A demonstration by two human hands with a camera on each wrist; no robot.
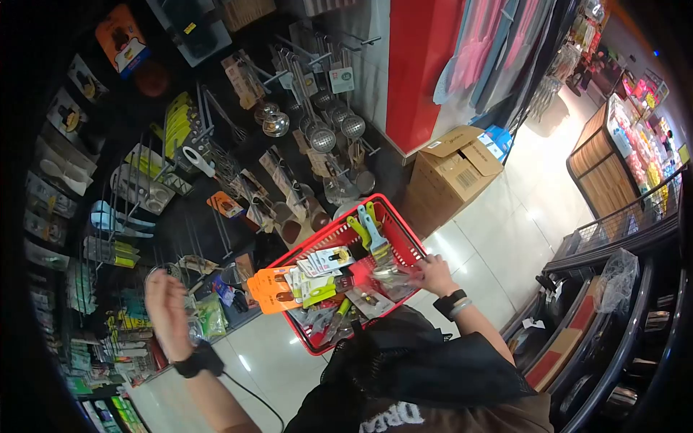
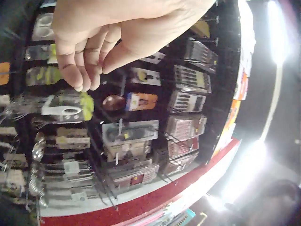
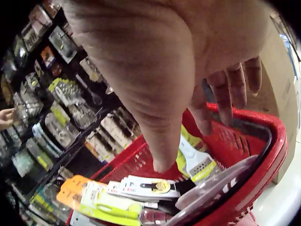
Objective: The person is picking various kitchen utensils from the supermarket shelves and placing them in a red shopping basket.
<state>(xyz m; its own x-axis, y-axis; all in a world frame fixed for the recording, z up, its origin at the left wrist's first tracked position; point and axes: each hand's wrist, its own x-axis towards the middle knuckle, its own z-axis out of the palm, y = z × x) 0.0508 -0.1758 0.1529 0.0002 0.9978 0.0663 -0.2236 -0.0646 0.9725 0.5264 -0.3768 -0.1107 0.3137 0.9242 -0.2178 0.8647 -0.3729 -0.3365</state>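
A red shopping basket [image 1: 413, 232] holds packaged kitchen tools: green- and blue-handled ones [image 1: 371, 229], white-carded packs [image 1: 325, 261] and orange cards [image 1: 271, 290]. The right hand [image 1: 434, 276] is at the basket's right rim; in the right wrist view the hand [image 3: 188, 70] has its fingers spread and pointing down over the basket [image 3: 277, 141]. Whether it touches the rim cannot be told. Raised left of the basket, before the racks, the left hand [image 1: 167, 310] holds nothing. Its fingers bend loosely in the left wrist view, with the hand [image 2: 113, 37] in front of hanging packs [image 2: 144, 76].
Racks of ladles [image 1: 322, 138], whisks and packs line the left and back. A cardboard box [image 1: 451, 177] stands on the tiled floor [image 1: 498, 249] beyond the basket. To the right are a dark shelf rack [image 1: 613, 346] and a wood-sided display [image 1: 603, 159].
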